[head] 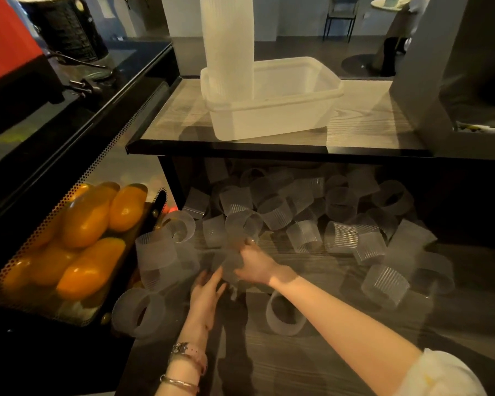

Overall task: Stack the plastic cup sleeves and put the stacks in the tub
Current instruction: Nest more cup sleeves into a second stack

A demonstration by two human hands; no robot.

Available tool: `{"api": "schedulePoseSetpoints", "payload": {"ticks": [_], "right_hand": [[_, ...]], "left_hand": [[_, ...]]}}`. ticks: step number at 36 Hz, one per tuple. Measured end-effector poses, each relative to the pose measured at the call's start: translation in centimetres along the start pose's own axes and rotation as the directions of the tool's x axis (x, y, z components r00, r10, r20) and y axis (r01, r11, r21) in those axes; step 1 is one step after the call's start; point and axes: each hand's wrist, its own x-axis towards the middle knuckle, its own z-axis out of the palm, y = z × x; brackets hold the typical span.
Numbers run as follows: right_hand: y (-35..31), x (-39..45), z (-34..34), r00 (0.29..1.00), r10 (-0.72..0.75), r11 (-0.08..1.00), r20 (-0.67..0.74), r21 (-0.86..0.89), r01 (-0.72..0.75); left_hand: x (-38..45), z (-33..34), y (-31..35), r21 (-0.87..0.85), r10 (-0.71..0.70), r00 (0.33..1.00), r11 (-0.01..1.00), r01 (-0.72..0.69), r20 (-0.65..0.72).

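Sleeves (297, 215) lie loose in a heap across my lower wooden shelf, and my right hand (255, 265) grips a blurred one (230, 258) while my left hand (207, 292) reaches beside it, fingers straight. Up on the counter (180, 115) my tub (277, 110) holds one tall stack (227, 44) standing upright at its left end
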Motion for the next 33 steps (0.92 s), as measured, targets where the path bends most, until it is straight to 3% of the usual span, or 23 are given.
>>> {"api": "schedulePoseSetpoints", "payload": {"ticks": [4,8,12,23,33], "right_hand": [[0.6,-0.9,0.2,0.998,-0.031,0.999,-0.052,0.039,0.033],[1.1,-1.6,0.5,0.985,0.037,0.984,-0.169,0.178,-0.006],[1.9,-2.5,0.5,0.972,0.129,0.949,-0.197,0.308,-0.063],[3.7,-7.3,-1.2,0.928,0.164,0.882,-0.335,0.472,0.015],[4.7,-13.4,-1.7,0.884,0.192,0.827,-0.427,0.556,0.089]], "left_hand": [[-0.5,0.1,-0.3,0.140,0.062,0.998,0.988,-0.064,0.019],[-1.2,0.7,-0.6,0.279,0.161,0.986,0.945,-0.167,0.046],[-2.2,1.4,-0.4,0.295,0.237,0.969,0.923,-0.249,0.076],[-4.5,3.5,-0.1,0.318,0.375,0.887,0.835,-0.449,0.269],[-7.4,5.4,-0.2,0.422,0.437,0.784,0.670,-0.610,0.440]]}}
